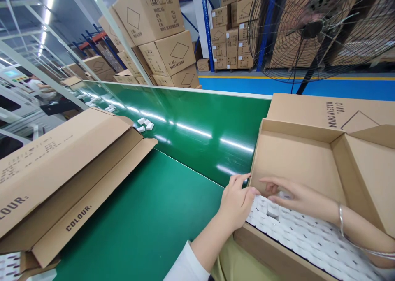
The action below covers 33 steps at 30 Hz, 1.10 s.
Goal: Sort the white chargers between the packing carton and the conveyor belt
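Note:
An open cardboard carton (286,149) stands at the right, its near part lined with rows of small white box-like pieces (302,235). At the carton's left rim rests my left hand (236,200), thumb and fingers apart, the thumb tip beside the end of a row. My right hand (293,196) reaches in from the right, just above the pieces. Its index finger and thumb are spread and the other fingers curl. A white piece shows partly beneath that palm; I see no piece gripped in either hand.
A green conveyor belt (197,128) runs behind the green worktop (148,215), carrying loose white pieces (145,124). Another open carton (77,166) lies left. Stacked cartons (168,52) and a large fan (311,28) stand beyond; a person (38,85) is far left.

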Each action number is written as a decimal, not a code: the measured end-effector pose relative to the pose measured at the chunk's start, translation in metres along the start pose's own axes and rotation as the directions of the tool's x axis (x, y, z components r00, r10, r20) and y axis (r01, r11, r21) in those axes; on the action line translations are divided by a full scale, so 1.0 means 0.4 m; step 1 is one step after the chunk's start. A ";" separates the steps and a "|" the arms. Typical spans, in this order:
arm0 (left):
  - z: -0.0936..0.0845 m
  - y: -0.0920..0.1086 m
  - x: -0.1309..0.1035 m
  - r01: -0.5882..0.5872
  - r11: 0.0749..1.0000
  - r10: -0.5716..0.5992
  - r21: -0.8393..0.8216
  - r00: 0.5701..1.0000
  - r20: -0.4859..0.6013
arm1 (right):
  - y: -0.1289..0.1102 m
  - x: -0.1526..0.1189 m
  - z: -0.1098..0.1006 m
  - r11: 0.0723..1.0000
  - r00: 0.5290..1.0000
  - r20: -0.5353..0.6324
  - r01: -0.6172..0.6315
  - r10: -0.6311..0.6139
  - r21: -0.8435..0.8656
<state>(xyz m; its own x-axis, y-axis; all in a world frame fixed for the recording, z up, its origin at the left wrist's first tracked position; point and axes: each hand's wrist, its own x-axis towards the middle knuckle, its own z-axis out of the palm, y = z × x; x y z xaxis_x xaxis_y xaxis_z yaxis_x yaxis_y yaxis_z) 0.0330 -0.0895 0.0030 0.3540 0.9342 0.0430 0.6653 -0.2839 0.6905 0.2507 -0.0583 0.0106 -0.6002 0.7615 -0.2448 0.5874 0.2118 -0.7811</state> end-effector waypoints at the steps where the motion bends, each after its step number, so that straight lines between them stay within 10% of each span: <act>1: 0.000 0.000 0.000 -0.002 1.000 0.002 0.001 1.000 0.001 | 0.001 -0.001 0.000 1.000 1.000 -0.018 -0.010 0.009 -0.011; 33: -0.001 -0.002 0.000 -0.001 1.000 0.000 -0.030 1.000 -0.008 | -0.001 0.003 -0.004 0.999 0.987 0.156 -0.022 0.026 -0.024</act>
<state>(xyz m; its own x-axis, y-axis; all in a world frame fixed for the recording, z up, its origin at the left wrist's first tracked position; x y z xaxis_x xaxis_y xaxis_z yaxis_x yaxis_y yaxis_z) 0.0326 -0.0892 0.0028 0.3489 0.9359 0.0493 0.6453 -0.2780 0.7116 0.2506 -0.0564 0.0118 -0.6622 0.6618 -0.3516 0.6136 0.2095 -0.7613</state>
